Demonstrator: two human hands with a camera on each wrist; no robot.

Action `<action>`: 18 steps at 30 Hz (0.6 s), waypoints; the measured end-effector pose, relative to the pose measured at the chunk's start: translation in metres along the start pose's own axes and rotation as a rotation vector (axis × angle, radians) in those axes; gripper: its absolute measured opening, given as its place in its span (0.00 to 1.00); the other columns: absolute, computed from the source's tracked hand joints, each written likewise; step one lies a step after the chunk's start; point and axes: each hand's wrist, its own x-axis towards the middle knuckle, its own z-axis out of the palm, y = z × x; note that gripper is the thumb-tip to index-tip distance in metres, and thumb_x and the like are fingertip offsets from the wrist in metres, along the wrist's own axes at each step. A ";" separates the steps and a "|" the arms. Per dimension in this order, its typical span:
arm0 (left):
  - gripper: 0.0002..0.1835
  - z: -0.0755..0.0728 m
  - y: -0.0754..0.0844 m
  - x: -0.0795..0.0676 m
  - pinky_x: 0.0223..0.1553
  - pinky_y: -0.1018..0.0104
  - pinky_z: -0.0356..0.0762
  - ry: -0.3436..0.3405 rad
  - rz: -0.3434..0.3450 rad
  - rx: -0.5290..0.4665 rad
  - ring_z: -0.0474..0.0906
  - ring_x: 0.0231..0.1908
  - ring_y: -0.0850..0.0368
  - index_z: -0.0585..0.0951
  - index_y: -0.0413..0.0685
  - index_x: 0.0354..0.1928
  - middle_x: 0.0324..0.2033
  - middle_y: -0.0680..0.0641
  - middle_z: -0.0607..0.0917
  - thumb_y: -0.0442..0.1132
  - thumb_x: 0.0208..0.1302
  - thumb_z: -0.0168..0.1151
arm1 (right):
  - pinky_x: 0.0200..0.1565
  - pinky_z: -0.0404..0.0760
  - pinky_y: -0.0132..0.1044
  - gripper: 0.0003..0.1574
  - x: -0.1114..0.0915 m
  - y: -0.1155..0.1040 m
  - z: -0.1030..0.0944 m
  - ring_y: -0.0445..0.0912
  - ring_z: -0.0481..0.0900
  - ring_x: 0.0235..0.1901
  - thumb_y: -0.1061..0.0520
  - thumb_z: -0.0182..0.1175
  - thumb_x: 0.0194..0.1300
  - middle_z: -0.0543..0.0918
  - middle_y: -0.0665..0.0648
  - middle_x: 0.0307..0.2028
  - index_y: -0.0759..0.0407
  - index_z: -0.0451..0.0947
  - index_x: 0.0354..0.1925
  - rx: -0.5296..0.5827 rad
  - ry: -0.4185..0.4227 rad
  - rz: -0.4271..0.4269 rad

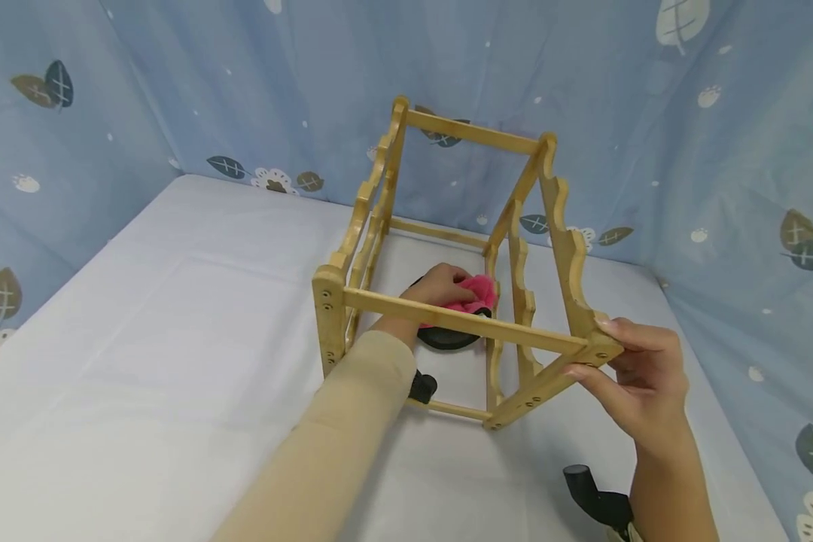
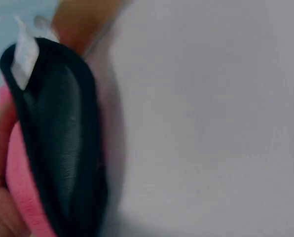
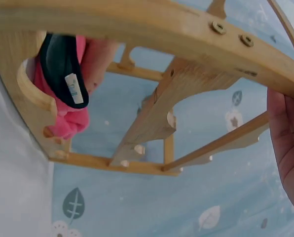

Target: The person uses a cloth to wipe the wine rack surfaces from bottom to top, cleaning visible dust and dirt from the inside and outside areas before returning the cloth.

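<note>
A pale wooden rack (image 1: 461, 320) with wavy-edged side boards stands on the white-covered table. My left hand (image 1: 436, 286) reaches inside its frame, the forearm passing under the upper front bar. There it grips a pink plush slipper (image 1: 477, 290) with a black sole. The left wrist view shows the slipper's dark sole (image 2: 63, 133) turned outward, with a white tag (image 2: 26, 59) at its edge. My right hand (image 1: 650, 376) pinches the rack's front right corner between thumb and fingers. From the right wrist, the slipper (image 3: 60, 69) appears beside a scalloped board.
The white table cover (image 1: 176, 339) spreads out on both sides of the rack. Blue curtains (image 1: 298, 90) printed with leaves hang behind the table and at both sides. Black wrist-worn fittings (image 1: 599, 500) show beside the forearms.
</note>
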 end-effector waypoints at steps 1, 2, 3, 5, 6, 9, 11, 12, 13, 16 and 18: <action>0.18 0.001 0.001 0.000 0.39 0.72 0.73 -0.013 -0.011 0.003 0.75 0.37 0.60 0.81 0.45 0.50 0.42 0.49 0.84 0.41 0.57 0.65 | 0.41 0.79 0.25 0.29 0.000 0.001 -0.002 0.42 0.83 0.37 0.67 0.69 0.51 0.80 0.66 0.38 0.84 0.63 0.42 -0.007 0.000 0.006; 0.17 0.002 0.001 0.000 0.38 0.72 0.73 -0.025 -0.020 0.014 0.75 0.36 0.60 0.82 0.45 0.49 0.41 0.50 0.84 0.40 0.57 0.65 | 0.41 0.79 0.25 0.29 -0.001 0.002 -0.003 0.42 0.83 0.38 0.67 0.68 0.52 0.80 0.66 0.38 0.84 0.63 0.42 -0.011 -0.002 0.012; 0.17 0.003 0.002 0.000 0.38 0.72 0.73 -0.039 -0.029 0.031 0.75 0.36 0.60 0.82 0.45 0.49 0.40 0.50 0.84 0.40 0.57 0.65 | 0.41 0.79 0.25 0.29 -0.001 0.003 -0.004 0.42 0.83 0.38 0.67 0.68 0.52 0.80 0.67 0.39 0.84 0.63 0.42 -0.009 -0.001 0.014; 0.16 0.003 0.005 -0.001 0.38 0.72 0.72 -0.071 -0.046 0.068 0.74 0.37 0.60 0.82 0.46 0.49 0.39 0.51 0.83 0.41 0.57 0.65 | 0.42 0.79 0.26 0.29 -0.002 0.003 -0.005 0.42 0.83 0.38 0.67 0.68 0.52 0.80 0.67 0.40 0.84 0.62 0.43 -0.008 0.000 0.026; 0.16 0.003 0.006 -0.001 0.38 0.72 0.72 -0.086 -0.051 0.093 0.73 0.38 0.60 0.82 0.46 0.49 0.39 0.51 0.83 0.41 0.58 0.64 | 0.42 0.79 0.26 0.29 -0.002 0.004 -0.006 0.42 0.83 0.38 0.67 0.68 0.52 0.80 0.67 0.41 0.84 0.62 0.43 -0.006 0.001 0.028; 0.16 0.000 0.011 -0.005 0.39 0.70 0.73 -0.127 -0.087 0.110 0.73 0.40 0.59 0.82 0.47 0.49 0.39 0.52 0.82 0.41 0.58 0.64 | 0.41 0.79 0.25 0.29 -0.002 0.004 -0.004 0.42 0.83 0.38 0.68 0.68 0.52 0.81 0.67 0.40 0.84 0.63 0.43 0.012 0.010 0.025; 0.16 -0.002 0.014 -0.009 0.39 0.68 0.74 -0.150 -0.117 0.114 0.74 0.41 0.57 0.81 0.49 0.49 0.40 0.52 0.82 0.42 0.58 0.63 | 0.41 0.79 0.25 0.29 -0.002 0.005 -0.003 0.42 0.83 0.37 0.68 0.68 0.51 0.81 0.67 0.39 0.84 0.63 0.42 0.026 0.018 0.020; 0.17 -0.003 0.016 -0.010 0.40 0.68 0.74 -0.160 -0.129 0.116 0.74 0.42 0.57 0.81 0.49 0.50 0.40 0.52 0.82 0.42 0.59 0.63 | 0.40 0.79 0.25 0.29 -0.002 0.005 -0.002 0.42 0.83 0.37 0.68 0.68 0.51 0.81 0.67 0.39 0.84 0.63 0.42 0.033 0.020 0.015; 0.17 -0.004 0.017 -0.012 0.41 0.67 0.74 -0.171 -0.139 0.116 0.73 0.42 0.57 0.81 0.49 0.51 0.41 0.52 0.82 0.42 0.59 0.62 | 0.40 0.79 0.25 0.29 -0.001 0.005 -0.001 0.42 0.83 0.36 0.69 0.68 0.51 0.81 0.67 0.39 0.84 0.63 0.42 0.039 0.024 0.012; 0.19 -0.004 0.020 -0.013 0.46 0.66 0.73 -0.205 -0.141 0.163 0.72 0.46 0.56 0.78 0.49 0.56 0.47 0.50 0.81 0.43 0.63 0.60 | 0.40 0.79 0.25 0.29 0.000 0.005 -0.002 0.43 0.83 0.37 0.68 0.68 0.51 0.81 0.67 0.39 0.84 0.63 0.42 0.038 0.021 0.009; 0.21 -0.004 0.019 -0.012 0.49 0.66 0.71 -0.226 -0.126 0.188 0.71 0.48 0.57 0.76 0.48 0.59 0.52 0.49 0.79 0.43 0.66 0.57 | 0.40 0.79 0.25 0.29 0.000 0.005 -0.003 0.43 0.83 0.37 0.68 0.68 0.52 0.81 0.68 0.40 0.84 0.62 0.42 0.034 0.019 0.008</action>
